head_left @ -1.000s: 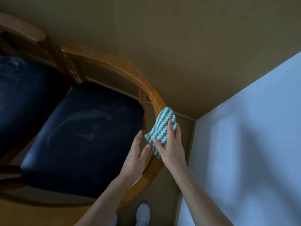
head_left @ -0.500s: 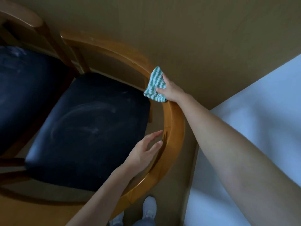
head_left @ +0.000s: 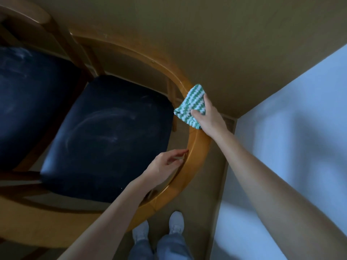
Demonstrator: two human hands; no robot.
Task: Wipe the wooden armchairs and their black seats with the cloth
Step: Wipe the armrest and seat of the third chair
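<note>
- Cloth (head_left: 189, 106), striped green and white, lies under my right hand (head_left: 209, 120), draped over the curved wooden rail of the armchair (head_left: 197, 147).
- My right thumb and fingers clamp the cloth to the rail, thumb on the inner side and the other fingers on the outer.
- My left hand (head_left: 163, 166) holds nothing, with its fingers relaxed and slightly parted. Its fingertips (head_left: 185, 151) sit just beside the rail's inner edge; I cannot tell whether they touch.
- Left of both sets of fingers lies the black seat (head_left: 112, 137), streaked with pale smears.
</note>
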